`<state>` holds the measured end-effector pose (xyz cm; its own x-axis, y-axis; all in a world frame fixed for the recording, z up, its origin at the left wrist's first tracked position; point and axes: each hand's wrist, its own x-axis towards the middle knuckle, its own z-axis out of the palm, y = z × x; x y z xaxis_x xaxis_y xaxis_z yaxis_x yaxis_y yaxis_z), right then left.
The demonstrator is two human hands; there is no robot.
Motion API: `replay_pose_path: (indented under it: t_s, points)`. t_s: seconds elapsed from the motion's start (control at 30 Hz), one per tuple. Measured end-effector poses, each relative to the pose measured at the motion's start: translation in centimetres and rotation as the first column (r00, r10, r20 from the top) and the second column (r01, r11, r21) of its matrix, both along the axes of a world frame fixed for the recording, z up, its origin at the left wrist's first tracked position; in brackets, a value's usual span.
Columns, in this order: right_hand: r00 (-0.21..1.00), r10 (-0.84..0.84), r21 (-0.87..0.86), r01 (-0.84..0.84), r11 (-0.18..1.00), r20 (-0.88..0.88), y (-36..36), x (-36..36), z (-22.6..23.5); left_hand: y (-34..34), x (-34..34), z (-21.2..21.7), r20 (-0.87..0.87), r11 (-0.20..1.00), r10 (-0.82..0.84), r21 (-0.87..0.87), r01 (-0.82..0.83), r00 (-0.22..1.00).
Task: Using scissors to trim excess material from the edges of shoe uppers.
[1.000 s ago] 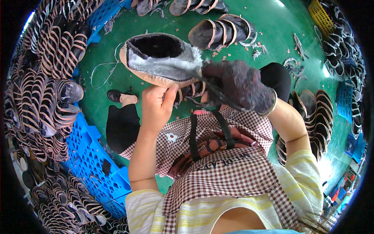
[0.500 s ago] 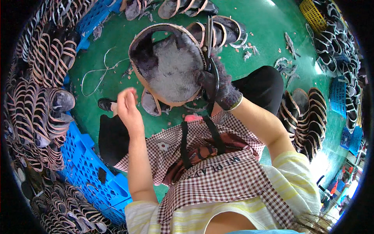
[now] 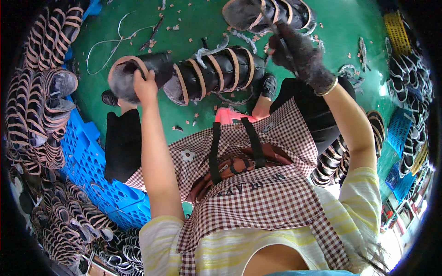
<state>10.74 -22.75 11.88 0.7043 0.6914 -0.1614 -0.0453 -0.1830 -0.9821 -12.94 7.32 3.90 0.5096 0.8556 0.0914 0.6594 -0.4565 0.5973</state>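
1. Our left hand (image 3: 145,85) grips a fur-lined shoe (image 3: 133,76) at the left end of the shoe row (image 3: 216,73).
2. Our gloved right hand (image 3: 299,55) is closed around a thin tool (image 3: 281,39), right of that row.

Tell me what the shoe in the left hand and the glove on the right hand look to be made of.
The shoe looks like black matte suede or felt with a grey fuzzy lining, tan-edged at the opening. The glove on the right hand looks like dark knitted fabric, fuzzy and worn. The left hand is bare.
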Motion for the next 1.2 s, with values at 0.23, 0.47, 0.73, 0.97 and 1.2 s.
replay_pose_path:
  t_s: [0.23,0.47,0.73,0.97,1.2]
  points:
    - [0.992,-0.010,0.202,0.036,0.979,-0.128,0.5,1.7,3.0,1.2,-4.7,-14.6,-0.133,0.930,-0.012,-0.365,-0.037,0.991]
    - [0.957,-0.211,-0.165,0.245,0.956,0.198,-1.4,5.1,6.4,-7.0,20.4,-11.1,0.128,0.914,-0.404,0.004,0.407,0.906]
    - [0.953,-0.287,-0.020,0.286,0.958,-0.093,-1.5,5.6,5.3,-11.4,34.4,-16.7,0.266,0.738,-0.414,-0.462,0.492,0.871]
    - [0.982,0.062,-0.335,0.001,0.942,0.179,-1.3,5.5,7.9,-5.8,16.8,2.3,0.242,0.551,-0.640,-0.517,0.655,0.729]
    - [0.707,0.246,-0.350,0.003,0.937,0.663,-0.6,2.0,5.7,-7.1,4.2,15.3,0.189,0.450,-0.714,-0.615,0.648,0.674]
